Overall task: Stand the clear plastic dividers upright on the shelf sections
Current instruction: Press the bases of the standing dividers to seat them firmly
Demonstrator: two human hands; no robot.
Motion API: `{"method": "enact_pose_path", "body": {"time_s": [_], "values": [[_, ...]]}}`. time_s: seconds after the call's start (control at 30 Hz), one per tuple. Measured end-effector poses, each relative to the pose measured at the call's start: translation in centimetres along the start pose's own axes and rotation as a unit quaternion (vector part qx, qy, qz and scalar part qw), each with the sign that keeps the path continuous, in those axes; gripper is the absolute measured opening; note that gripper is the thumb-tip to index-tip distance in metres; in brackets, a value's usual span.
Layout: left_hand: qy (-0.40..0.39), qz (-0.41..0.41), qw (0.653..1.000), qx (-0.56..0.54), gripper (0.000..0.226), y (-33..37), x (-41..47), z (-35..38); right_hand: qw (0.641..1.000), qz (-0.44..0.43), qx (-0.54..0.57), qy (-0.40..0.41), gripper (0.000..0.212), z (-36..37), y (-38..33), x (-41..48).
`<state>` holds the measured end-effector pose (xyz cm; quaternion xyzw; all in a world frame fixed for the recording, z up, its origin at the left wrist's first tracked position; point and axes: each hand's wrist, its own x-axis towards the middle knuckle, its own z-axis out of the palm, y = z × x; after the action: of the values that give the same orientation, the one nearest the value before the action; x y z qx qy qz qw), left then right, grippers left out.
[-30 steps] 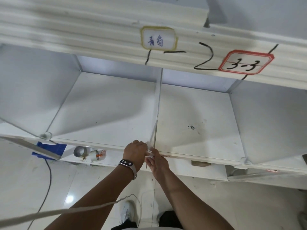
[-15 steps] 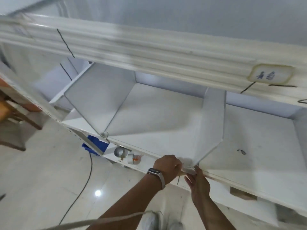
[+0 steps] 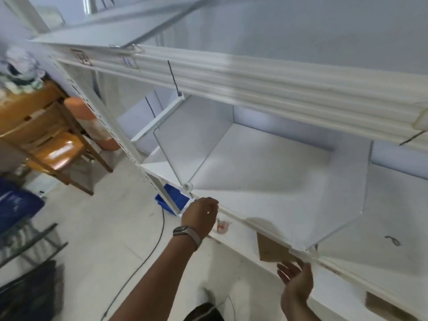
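Motion blurs the shelf labels (image 3: 128,62) unreadable; the wooden chair (image 3: 49,144) is cut off left.
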<state>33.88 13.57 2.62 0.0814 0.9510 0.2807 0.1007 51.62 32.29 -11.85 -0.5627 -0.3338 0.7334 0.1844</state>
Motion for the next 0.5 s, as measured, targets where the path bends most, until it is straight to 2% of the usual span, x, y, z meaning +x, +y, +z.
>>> {"method": "enact_pose_path", "body": {"time_s": [0.17, 0.27, 0.37, 0.5], "values": [[0.065, -0.067, 0.995, 0.018, 0.025, -3.7, 4.2, -5.4, 0.99, 0.045, -0.11, -0.072, 0.026, 5.5, 3.0, -2.2], [0.064, -0.072, 0.995, 0.039, 0.031, -6.6, 7.1, -7.4, 0.975, 0.071, -0.173, -0.117, 0.026, 10.4, 4.4, -3.0], [0.055, -0.041, 0.995, 0.067, 0.037, -9.5, 10.2, -8.7, 0.963, 0.064, -0.212, -0.154, 0.025, 15.8, 5.6, -4.3], [-0.004, 0.013, 0.993, 0.113, 0.042, -11.6, 13.4, -9.4, 0.949, 0.067, -0.244, -0.19, 0.028, 22.4, 6.2, -6.1]]}}
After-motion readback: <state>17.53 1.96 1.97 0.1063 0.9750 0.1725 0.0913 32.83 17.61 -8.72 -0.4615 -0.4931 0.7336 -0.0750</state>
